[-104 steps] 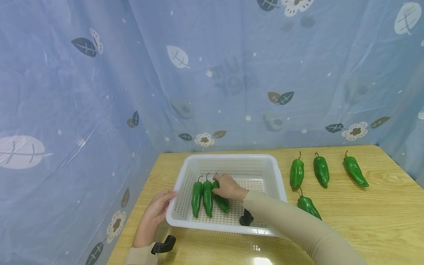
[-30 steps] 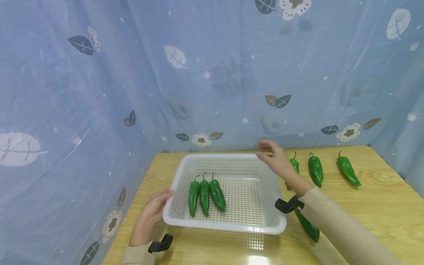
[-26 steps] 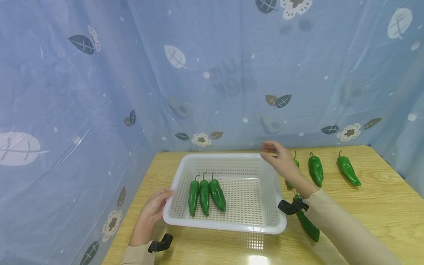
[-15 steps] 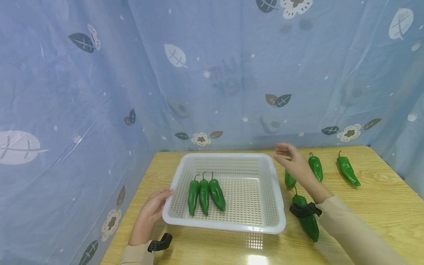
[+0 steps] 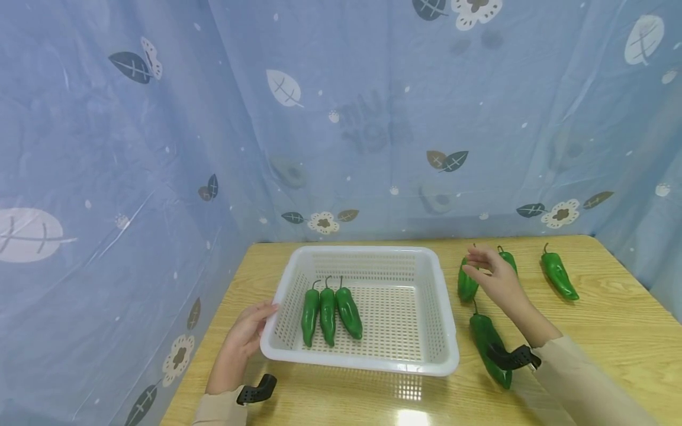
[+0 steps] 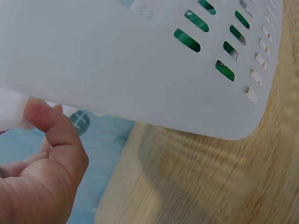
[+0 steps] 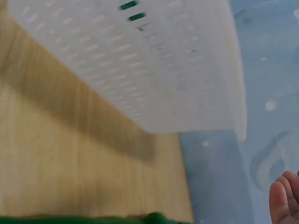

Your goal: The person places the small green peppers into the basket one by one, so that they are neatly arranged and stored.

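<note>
My left hand (image 5: 246, 330) grips the left rim of a white plastic basket (image 5: 362, 365); in the left wrist view its fingers (image 6: 63, 140) bend at the rim. Three green peppers lie side by side inside: a left one (image 5: 310, 318), a middle one (image 5: 327, 318) and a right one (image 5: 348, 313). My right hand (image 5: 498, 278) is over the table right of the basket, fingers loosely bent, holding nothing. Beside its fingertips lies a pepper (image 5: 466, 284), partly covered by the hand. Under the wrist lies a larger pepper (image 5: 485, 337), partly behind the black wrist camera.
Behind my right hand a pepper (image 5: 508, 259) is partly hidden. Farther right lies another pepper (image 5: 558, 275). The wooden table (image 5: 602, 331) meets a blue patterned curtain (image 5: 373, 148) at the back and left.
My right hand has left the third pepper in the basket, crossed its right rim and moved right and lower towards the peppers on the table. My left hand stays on the rim.
</note>
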### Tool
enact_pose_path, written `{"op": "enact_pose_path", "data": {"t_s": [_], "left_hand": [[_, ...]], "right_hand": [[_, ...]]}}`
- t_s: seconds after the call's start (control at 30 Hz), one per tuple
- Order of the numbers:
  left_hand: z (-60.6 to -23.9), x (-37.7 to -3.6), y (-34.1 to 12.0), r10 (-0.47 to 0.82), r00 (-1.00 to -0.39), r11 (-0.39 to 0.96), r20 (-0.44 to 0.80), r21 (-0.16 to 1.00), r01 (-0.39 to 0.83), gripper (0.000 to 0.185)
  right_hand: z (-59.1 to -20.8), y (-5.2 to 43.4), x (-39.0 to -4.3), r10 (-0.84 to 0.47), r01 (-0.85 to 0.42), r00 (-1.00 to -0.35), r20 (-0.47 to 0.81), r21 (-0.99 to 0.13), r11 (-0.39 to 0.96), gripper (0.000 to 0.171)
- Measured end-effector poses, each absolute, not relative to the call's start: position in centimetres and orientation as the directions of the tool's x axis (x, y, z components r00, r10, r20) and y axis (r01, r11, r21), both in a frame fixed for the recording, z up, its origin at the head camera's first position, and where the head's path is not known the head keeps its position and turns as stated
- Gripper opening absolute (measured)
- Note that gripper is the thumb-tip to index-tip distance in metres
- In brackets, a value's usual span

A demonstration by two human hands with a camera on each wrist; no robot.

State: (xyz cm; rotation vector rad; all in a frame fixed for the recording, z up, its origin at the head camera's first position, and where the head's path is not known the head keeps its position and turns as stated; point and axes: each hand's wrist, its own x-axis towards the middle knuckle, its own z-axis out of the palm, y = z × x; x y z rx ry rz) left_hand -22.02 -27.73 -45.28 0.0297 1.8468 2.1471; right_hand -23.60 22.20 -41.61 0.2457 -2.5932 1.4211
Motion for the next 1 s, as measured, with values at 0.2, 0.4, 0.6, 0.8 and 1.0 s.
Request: {"op": "enact_pose_path", "data": {"t_s": [0.2,0.4,0.6,0.8,1.0], "left_hand": [[-45.2,-21.9,-27.7,0.238,-0.954,-0.122,-0.184,0.968,-0.217,0.055],[-45.2,-21.8,-27.8,0.239,-0.955,-0.123,-0.176,0.970,-0.210,0.054],[-45.3,-22.0,-27.7,0.235,-0.952,-0.120,-0.194,0.966,-0.227,0.053],[-45.2,-22.1,-27.7,0.232,-0.952,-0.118,-0.199,0.966,-0.230,0.053],[-45.1,-22.1,-27.7,0.229,-0.953,-0.119,-0.198,0.966,-0.229,0.054]], "right_hand": [[-43.0,23.2,-22.9,-0.051,-0.200,-0.977,0.209,-0.796,0.572,0.058],[-44.0,23.8,-22.2,-0.035,-0.168,-0.982,0.184,-0.790,0.589,0.057],[-45.3,24.2,-21.4,-0.015,-0.123,-0.990,0.143,-0.795,0.594,0.055],[-46.6,24.7,-20.6,-0.016,-0.106,-0.993,0.120,-0.791,0.602,0.055],[-47.6,25.0,-20.0,-0.027,-0.081,-0.996,0.080,-0.798,0.598,0.056]]}}
